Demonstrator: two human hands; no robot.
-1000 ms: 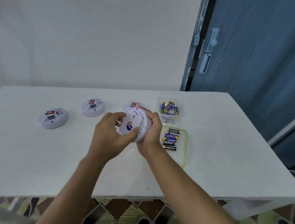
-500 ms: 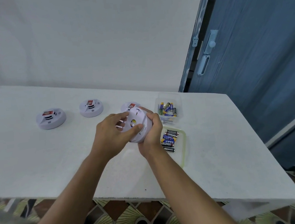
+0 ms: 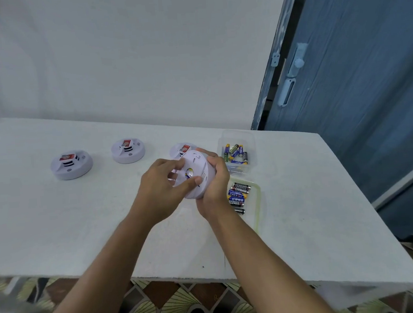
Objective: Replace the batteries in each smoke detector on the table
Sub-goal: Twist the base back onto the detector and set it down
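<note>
Both hands hold a white round smoke detector point(image 3: 197, 176) tilted on edge, its flat back facing the person. The left hand point(image 3: 162, 192) grips its near face and the right hand point(image 3: 215, 182) wraps its rim.

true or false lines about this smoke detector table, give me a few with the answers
1. The left hand and the right hand both hold one smoke detector above the table. True.
2. Four detectors lie on the table. False: three lie there, the left detector, the middle detector and the right detector; the fourth is held.
3. A clear box and a green-rimmed tray, right of the hands, each hold batteries. True.
4. The left hand pinches a battery. False: it grips only the held detector.
5. The door is red. False: the door is blue.
</note>
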